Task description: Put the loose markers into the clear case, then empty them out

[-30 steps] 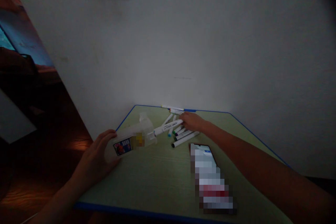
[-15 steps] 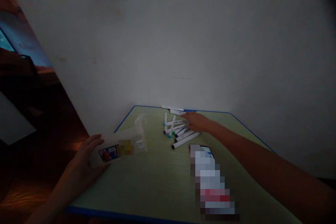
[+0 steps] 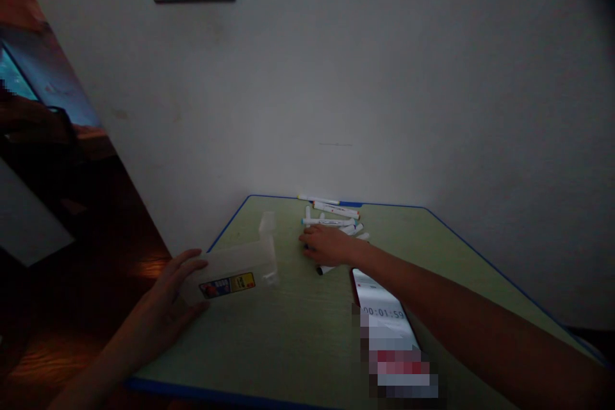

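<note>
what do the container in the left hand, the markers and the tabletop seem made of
Container: probably thin plastic; cloudy, translucent-looking walls and flaps at one end. Markers: likely plastic; smooth, opaque white barrels with coloured ends. Tabletop: perhaps laminate; flat, pale green face, blue edging, though dim light leaves this open.

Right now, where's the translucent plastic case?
In the head view, the translucent plastic case is left of centre over the table, held at its left end by the left hand, with the loose markers to its right.
</note>
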`<state>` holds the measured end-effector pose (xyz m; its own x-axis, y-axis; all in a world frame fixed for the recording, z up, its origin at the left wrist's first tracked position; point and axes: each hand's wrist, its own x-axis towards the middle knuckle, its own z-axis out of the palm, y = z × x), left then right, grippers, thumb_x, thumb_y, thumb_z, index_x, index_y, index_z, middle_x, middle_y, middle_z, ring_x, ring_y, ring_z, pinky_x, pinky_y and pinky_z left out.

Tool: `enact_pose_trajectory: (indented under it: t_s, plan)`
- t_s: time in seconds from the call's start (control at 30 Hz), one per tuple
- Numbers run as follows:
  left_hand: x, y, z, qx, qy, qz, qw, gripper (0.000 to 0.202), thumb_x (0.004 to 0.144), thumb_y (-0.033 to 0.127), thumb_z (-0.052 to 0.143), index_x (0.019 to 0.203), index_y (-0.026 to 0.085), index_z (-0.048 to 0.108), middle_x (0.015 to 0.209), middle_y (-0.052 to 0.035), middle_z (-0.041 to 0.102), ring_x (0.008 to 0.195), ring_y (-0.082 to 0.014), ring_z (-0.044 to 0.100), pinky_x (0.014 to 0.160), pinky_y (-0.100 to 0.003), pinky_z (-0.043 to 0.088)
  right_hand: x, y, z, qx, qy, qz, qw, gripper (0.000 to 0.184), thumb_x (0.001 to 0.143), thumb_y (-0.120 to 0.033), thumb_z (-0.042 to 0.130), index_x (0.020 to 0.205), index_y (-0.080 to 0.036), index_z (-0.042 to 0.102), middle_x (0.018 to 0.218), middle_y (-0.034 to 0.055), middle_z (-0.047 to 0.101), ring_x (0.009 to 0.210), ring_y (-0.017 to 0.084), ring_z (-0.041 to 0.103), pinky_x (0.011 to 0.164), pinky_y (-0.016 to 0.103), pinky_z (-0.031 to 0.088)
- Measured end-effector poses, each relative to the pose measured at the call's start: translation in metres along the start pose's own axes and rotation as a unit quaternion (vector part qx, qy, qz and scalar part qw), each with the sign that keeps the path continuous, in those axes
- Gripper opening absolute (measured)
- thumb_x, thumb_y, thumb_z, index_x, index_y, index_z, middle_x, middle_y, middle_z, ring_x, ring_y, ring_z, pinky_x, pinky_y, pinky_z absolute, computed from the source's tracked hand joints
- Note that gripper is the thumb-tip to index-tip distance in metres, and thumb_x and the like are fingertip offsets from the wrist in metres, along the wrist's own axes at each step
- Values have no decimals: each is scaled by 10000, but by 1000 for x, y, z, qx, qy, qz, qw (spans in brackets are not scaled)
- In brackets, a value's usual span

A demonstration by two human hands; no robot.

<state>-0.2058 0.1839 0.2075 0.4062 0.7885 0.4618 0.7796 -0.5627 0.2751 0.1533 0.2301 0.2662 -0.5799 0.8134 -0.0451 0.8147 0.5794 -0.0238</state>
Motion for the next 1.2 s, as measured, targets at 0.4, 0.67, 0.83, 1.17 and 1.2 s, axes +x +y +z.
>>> enact_pose_trajectory:
  t_s: [0.4, 0.67, 0.83, 1.17, 1.2]
  plan:
    - [80, 55, -5, 37, -132, -76, 988, 752, 731, 555, 608, 1324, 100, 529, 1317, -198, 596, 1150, -363, 601, 969, -484, 482, -62, 30, 2, 74, 84, 46, 993, 345, 885, -233, 508, 1199, -119, 596, 1251, 181, 600, 1213, 295, 527, 1034, 450, 420]
    - [102, 76, 10, -314, -22, -255, 914, 701, 635, 502, 718, 1179, 130, 478, 1111, -145, 660, 837, -272, 684, 723, -409, 584, -155, 73, 28, 168, 189, 215, 943, 438, 860, -347, 461, 1208, -123, 603, 1295, 171, 600, 1208, 300, 554, 1044, 501, 439]
    - [88, 90, 20, -518, 56, -233, 821, 545, 648, 327, 772, 1085, 216, 465, 1006, -18, 671, 867, -195, 668, 673, -283, 592, -185, 59, 37, 250, 257, 244, 901, 485, 843, -481, 451, 1168, -163, 621, 1248, 134, 633, 1166, 281, 583, 1042, 498, 442]
    - [59, 95, 32, -554, -1, -213, 805, 712, 637, 296, 823, 1226, 205, 433, 1138, -66, 655, 1009, -249, 669, 850, -371, 585, -189, 40, 64, 238, 239, 283, 898, 433, 858, -338, 454, 1195, -112, 605, 1278, 147, 616, 1181, 248, 575, 994, 414, 487]
    - [58, 95, 32, -542, -3, -212, 813, 715, 635, 294, 825, 1224, 201, 431, 1157, -76, 649, 1033, -258, 663, 880, -387, 574, -188, 41, 64, 218, 224, 293, 904, 419, 866, -293, 443, 1206, -104, 599, 1285, 148, 612, 1177, 236, 578, 982, 387, 495]
